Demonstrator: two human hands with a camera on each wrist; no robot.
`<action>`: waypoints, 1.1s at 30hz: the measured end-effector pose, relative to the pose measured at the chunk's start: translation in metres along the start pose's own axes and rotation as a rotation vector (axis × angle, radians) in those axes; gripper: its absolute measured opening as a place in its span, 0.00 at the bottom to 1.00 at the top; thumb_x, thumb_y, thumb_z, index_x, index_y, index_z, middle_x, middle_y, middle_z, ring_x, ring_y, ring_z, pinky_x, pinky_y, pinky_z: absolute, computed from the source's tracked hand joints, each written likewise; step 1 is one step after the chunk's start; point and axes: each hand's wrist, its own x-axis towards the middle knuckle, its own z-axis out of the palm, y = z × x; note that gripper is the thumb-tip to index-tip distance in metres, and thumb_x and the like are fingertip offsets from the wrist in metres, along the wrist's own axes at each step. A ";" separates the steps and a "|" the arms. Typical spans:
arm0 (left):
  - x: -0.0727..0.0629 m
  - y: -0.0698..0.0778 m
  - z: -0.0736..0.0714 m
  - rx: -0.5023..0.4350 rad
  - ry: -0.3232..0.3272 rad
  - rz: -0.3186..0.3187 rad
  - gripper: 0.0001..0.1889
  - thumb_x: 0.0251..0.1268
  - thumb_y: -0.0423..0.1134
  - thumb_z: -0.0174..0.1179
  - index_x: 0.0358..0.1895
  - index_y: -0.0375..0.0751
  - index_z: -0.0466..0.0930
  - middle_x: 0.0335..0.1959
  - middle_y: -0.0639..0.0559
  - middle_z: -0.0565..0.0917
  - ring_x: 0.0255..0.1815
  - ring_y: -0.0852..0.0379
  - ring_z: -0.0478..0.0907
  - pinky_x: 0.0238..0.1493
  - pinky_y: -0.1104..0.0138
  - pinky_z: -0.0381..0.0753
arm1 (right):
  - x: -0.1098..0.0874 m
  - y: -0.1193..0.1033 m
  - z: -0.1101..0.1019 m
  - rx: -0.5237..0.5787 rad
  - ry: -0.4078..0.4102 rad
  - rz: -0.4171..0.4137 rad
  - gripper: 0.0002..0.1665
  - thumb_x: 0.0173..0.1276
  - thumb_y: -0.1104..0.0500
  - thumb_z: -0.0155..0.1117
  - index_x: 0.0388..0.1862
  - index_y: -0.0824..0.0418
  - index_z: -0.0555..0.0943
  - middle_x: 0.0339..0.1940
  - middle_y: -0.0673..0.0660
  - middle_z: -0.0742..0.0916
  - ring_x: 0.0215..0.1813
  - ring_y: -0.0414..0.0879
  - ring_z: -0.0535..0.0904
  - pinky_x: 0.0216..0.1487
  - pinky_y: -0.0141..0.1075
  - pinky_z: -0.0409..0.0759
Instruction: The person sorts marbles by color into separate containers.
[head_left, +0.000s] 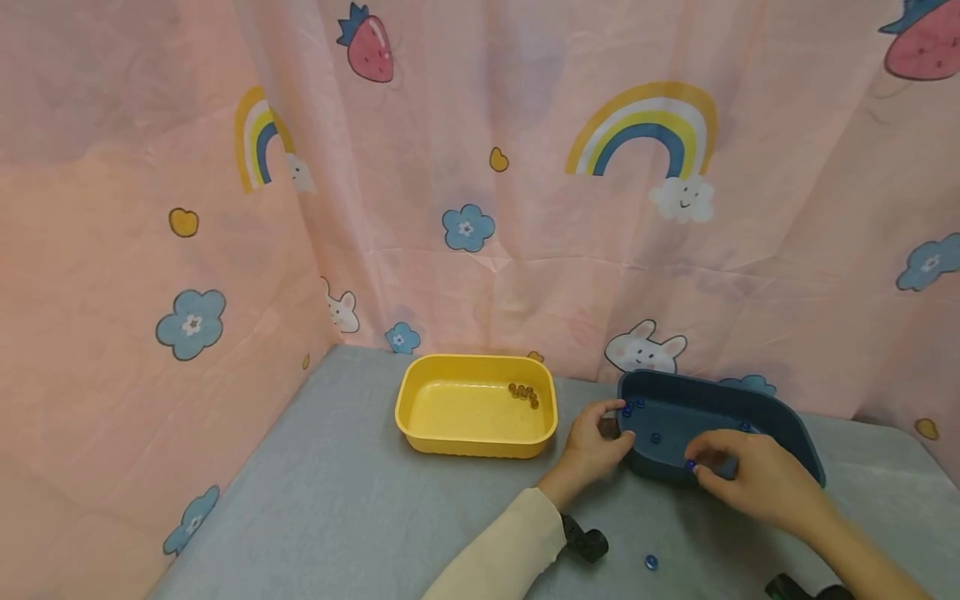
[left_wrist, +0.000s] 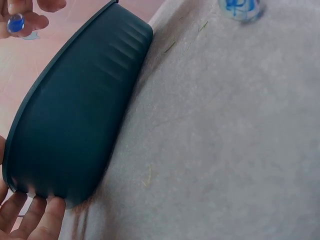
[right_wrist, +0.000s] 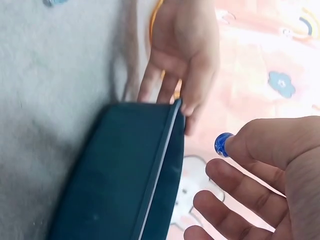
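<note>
A dark blue tub [head_left: 701,417] stands at the right on the grey tabletop. My left hand [head_left: 592,446] grips its left end, thumb and fingers at the rim and wall. Between thumb and index finger, my right hand [head_left: 757,483] pinches a blue marble [right_wrist: 223,144], over the tub's front edge. Several blue marbles [head_left: 656,437] lie inside the tub, some near its left end. One loose blue marble [head_left: 651,562] rests on the table in front; the left wrist view catches it at its top edge.
Left of the blue tub is a yellow tub [head_left: 476,450] with several amber marbles [head_left: 522,392] at its right side. A pink patterned curtain [head_left: 465,292] hangs behind the table [head_left: 360,500] and along its left.
</note>
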 end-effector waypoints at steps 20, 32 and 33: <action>0.000 -0.001 0.000 -0.004 0.002 -0.032 0.22 0.60 0.36 0.63 0.60 0.47 0.77 0.55 0.50 0.77 0.51 0.59 0.79 0.48 0.73 0.77 | 0.029 0.051 0.013 -0.012 -0.137 0.146 0.08 0.57 0.59 0.69 0.37 0.56 0.84 0.32 0.47 0.86 0.31 0.37 0.78 0.29 0.34 0.75; -0.001 0.000 -0.001 0.000 -0.005 -0.015 0.22 0.60 0.36 0.63 0.60 0.46 0.76 0.56 0.47 0.77 0.51 0.59 0.79 0.48 0.74 0.77 | 0.041 0.073 0.026 -0.026 -0.237 0.202 0.08 0.59 0.60 0.67 0.38 0.60 0.84 0.33 0.51 0.86 0.34 0.44 0.80 0.33 0.44 0.78; -0.001 0.001 -0.002 0.000 -0.005 -0.016 0.22 0.60 0.36 0.63 0.60 0.46 0.76 0.56 0.47 0.77 0.51 0.60 0.79 0.48 0.74 0.77 | 0.041 0.074 0.027 -0.030 -0.244 0.205 0.09 0.59 0.60 0.67 0.38 0.60 0.84 0.33 0.52 0.86 0.35 0.45 0.80 0.34 0.45 0.79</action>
